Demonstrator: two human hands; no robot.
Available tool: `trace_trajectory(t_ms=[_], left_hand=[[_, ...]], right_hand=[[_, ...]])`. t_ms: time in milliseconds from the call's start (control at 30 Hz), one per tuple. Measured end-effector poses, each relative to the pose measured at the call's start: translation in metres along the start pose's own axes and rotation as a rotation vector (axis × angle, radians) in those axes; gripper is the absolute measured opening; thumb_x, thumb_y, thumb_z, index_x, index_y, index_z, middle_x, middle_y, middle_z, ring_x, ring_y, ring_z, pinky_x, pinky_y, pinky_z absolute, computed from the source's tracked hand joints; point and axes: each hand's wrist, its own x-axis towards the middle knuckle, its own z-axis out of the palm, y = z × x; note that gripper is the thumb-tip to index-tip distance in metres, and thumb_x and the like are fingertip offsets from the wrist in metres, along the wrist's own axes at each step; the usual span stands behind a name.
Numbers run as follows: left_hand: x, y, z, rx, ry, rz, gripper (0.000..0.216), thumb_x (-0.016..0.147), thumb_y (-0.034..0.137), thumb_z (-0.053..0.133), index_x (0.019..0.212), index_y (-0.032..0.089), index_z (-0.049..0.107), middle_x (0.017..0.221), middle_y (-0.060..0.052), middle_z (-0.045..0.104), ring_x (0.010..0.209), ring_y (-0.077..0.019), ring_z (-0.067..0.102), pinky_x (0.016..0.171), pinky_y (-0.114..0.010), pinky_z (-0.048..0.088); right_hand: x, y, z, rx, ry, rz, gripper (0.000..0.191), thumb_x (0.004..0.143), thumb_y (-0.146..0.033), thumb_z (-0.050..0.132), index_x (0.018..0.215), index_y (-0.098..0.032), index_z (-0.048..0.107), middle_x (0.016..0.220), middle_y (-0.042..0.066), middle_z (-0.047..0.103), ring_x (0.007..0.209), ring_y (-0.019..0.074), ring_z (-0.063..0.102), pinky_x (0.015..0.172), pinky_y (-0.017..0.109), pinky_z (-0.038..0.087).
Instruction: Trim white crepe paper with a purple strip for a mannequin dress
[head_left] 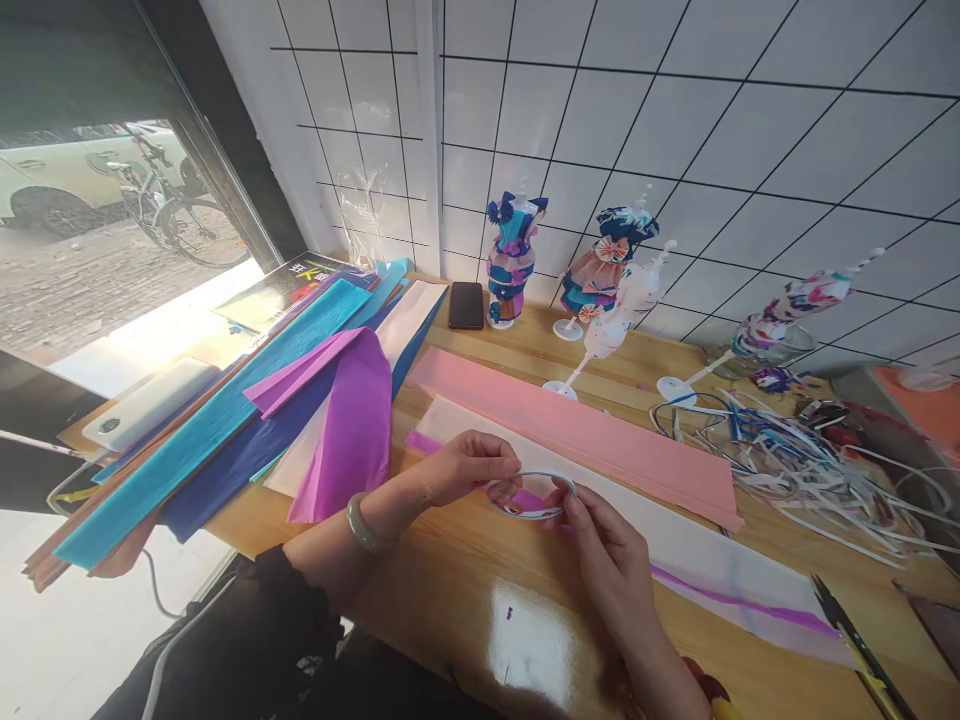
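A thin, whitish ring (pixel 546 474), loop-like and with some dark and coloured marks on its lower side, is held up over the table. My left hand (pixel 474 468) pinches its left side between thumb and fingers. On its right side, my right hand (pixel 606 535) grips it with thumb and forefinger. I cannot tell what the ring is made of. Behind my hands lie a long pink crepe paper strip (pixel 577 430) and a white paper strip (pixel 720 575) with a purple strip partly under it. Folded purple paper (pixel 360 420) rests left of my left hand.
Paper strips in turquoise (pixel 217 420) and other colours pile up at the left. A phone (pixel 466 305) lies near the wall. Several small mannequins, one in a layered paper dress (pixel 511 262), stand at the back. Tangled white strips (pixel 795 470) and dark scissors (pixel 862 650) are at right.
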Motion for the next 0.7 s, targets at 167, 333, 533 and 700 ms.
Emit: trace_trajectory(t_ms=[167,333,533,700], left_hand=[[0.002,0.001,0.000,0.026,0.049,-0.064,0.038,0.071,0.044,0.066,0.054,0.013,0.052,0.037,0.005,0.041,0.039,-0.0077,0.041,0.046,-0.024,0.031],[0.005,-0.002,-0.001,0.047,0.050,-0.118,0.042,0.082,0.048,0.051,0.065,0.011,0.058,0.032,0.005,0.039,0.034,-0.0073,0.038,0.045,-0.023,0.032],[0.009,-0.012,-0.007,0.035,0.114,-0.176,0.043,0.083,0.053,0.048,0.074,0.012,0.058,0.038,0.003,0.047,0.042,-0.0100,0.049,0.050,-0.024,0.040],[0.009,-0.019,-0.009,0.095,0.110,-0.224,0.044,0.082,0.054,0.047,0.077,0.012,0.058,0.042,0.002,0.053,0.042,-0.0100,0.050,0.050,-0.023,0.040]], right_hand=[[-0.003,-0.005,0.003,0.074,0.028,0.035,0.021,0.069,-0.026,0.071,0.090,-0.027,0.072,0.074,0.000,0.068,0.065,0.0138,0.059,0.066,0.025,0.049],[0.004,-0.002,0.003,0.310,-0.036,0.206,0.022,0.067,-0.029,0.074,0.088,-0.020,0.071,0.061,0.000,0.065,0.049,0.0094,0.055,0.053,0.021,0.048],[0.011,-0.003,0.000,0.696,-0.088,0.420,0.030,0.063,-0.023,0.077,0.092,-0.017,0.069,0.067,0.000,0.066,0.048,0.0045,0.053,0.050,0.016,0.048],[0.008,-0.007,0.000,0.759,-0.144,0.435,0.044,0.062,-0.018,0.078,0.104,-0.020,0.065,0.072,0.000,0.067,0.055,0.0058,0.056,0.055,0.016,0.050]])
